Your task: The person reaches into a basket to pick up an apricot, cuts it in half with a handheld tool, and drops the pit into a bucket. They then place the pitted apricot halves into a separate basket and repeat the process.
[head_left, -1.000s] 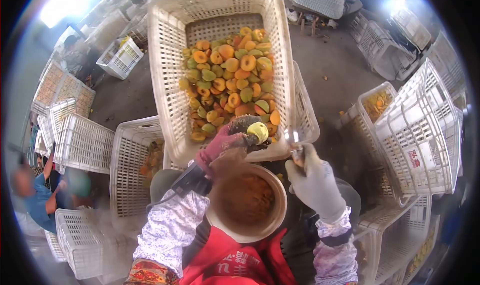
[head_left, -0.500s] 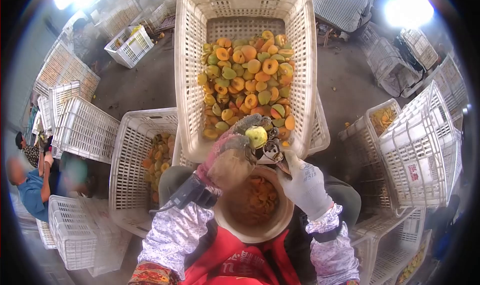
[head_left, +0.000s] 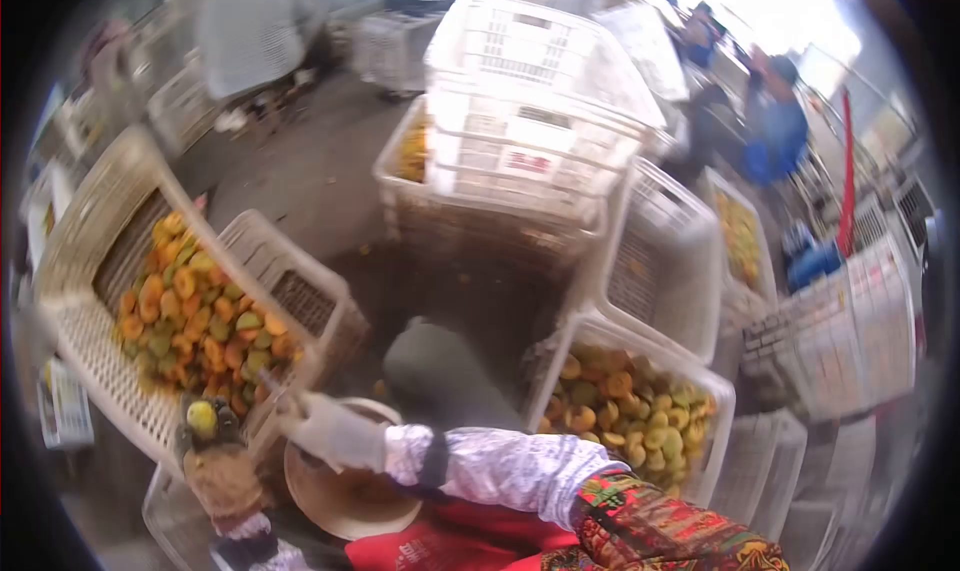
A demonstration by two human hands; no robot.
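My left hand (head_left: 222, 476), in a dirty, worn glove, is closed around a yellow-green apricot (head_left: 202, 419) at the near end of the tilted crate. My right hand (head_left: 338, 431), in a white glove, is closed over the rim of a round bucket (head_left: 352, 511). A thin, pale tool (head_left: 268, 381) sticks out from its fingers toward the crate; blur hides its kind. Orange and green apricot halves (head_left: 195, 311) fill much of the white plastic crate (head_left: 85, 316) in front of my left hand. The bucket's contents are mostly hidden by my right arm.
Another white crate (head_left: 716, 411) of apricots stands to my right, beside an empty-looking crate (head_left: 665, 261). Stacked white crates (head_left: 540, 151) rise ahead. People in blue (head_left: 775, 121) are at the upper right. My knee (head_left: 440, 366) lies between the bucket and the crates.
The view has swung to the right, so the fruit crate, bucket and both hands now appear at the lower left. Each hand still holds what it held.
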